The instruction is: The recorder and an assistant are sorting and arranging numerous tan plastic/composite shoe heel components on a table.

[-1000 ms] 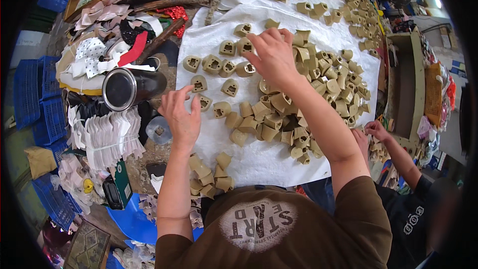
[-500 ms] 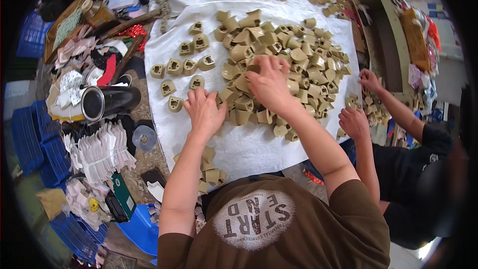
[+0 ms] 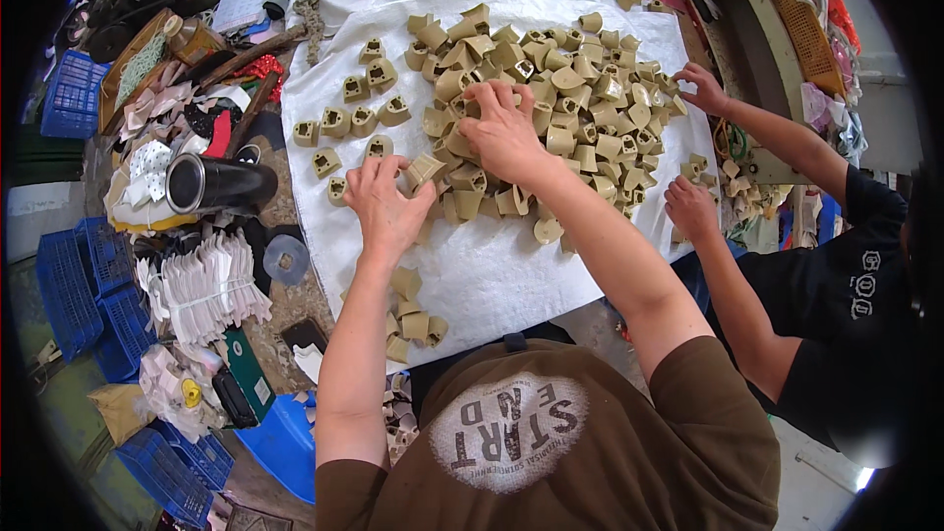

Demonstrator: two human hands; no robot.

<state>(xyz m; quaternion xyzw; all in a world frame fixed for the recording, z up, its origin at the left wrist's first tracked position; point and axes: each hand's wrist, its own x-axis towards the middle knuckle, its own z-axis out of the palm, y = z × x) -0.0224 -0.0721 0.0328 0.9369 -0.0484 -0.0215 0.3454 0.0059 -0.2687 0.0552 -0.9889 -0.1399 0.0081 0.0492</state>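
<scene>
One khaki block (image 3: 426, 171) is pinched in left hand (image 3: 385, 205), beside khaki heap (image 3: 590, 108); right hand (image 3: 503, 136) obstructs heap, grip indeterminable. Black canister (image 3: 228, 184): left of white cloth (image 3: 492, 280). Co-worker's hand (image 3: 691, 208): near right edge.

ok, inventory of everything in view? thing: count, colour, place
Pieces: many, tan, piled and scattered over sheet
Sheet: at least 1, white, centre
Cup: 1, black, left of sheet
Tub: 1, clear, below cup
Strips: one bundle, whitish, left
Box: 1, green, lower left
Basin: 1, blue, lower left
Crates: several, blue, far left
Scraps: uncountable, mixed, upper left
Sticks: 2, brown, upper left
Trough: 1, greyish, right
Basket: 1, orange-tan, upper right
Co-worker's hands: 2, bare, right
Shirt: 1, brown, bottom
Left hand: 1, bare, pinching a piece
Right hand: 1, bare, at pile
Remaining clutter: too jumbled to count
</scene>
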